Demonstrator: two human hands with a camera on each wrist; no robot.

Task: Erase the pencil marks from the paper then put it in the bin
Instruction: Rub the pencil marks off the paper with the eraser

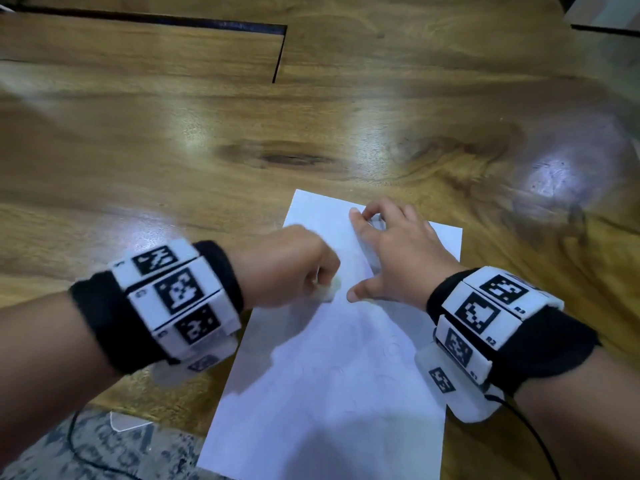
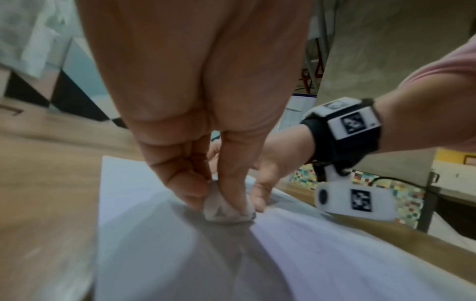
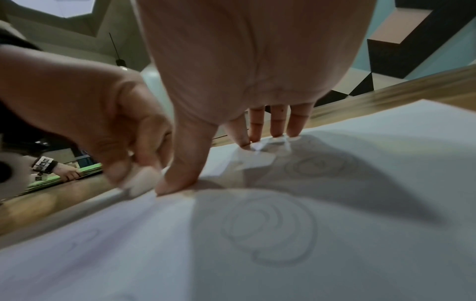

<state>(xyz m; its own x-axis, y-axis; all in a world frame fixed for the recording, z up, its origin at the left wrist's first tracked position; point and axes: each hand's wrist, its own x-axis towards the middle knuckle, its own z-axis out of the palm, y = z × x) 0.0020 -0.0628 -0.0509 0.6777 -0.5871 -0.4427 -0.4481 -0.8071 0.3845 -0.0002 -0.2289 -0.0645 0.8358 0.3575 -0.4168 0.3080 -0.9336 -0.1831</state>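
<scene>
A white sheet of paper [image 1: 332,393] lies on the wooden table [image 1: 173,150], its near end past the table's front edge. Faint pencil spirals [image 3: 270,228] show on it. My left hand [image 1: 294,268] pinches a white eraser [image 1: 329,289] [image 2: 226,209] between thumb and fingers and presses it on the paper's left part. My right hand [image 1: 391,247] is spread flat on the sheet's far right part, fingertips [image 3: 278,130] and thumb pressing down beside the eraser [image 3: 141,181]. No bin is in view.
A dark slot [image 1: 277,53] cuts into the table's far left part. A patterned floor [image 1: 69,452] and a black cable [image 1: 540,441] show below the table's front edge. Another person's hand with a wristband [image 3: 64,171] is seen far off across the room.
</scene>
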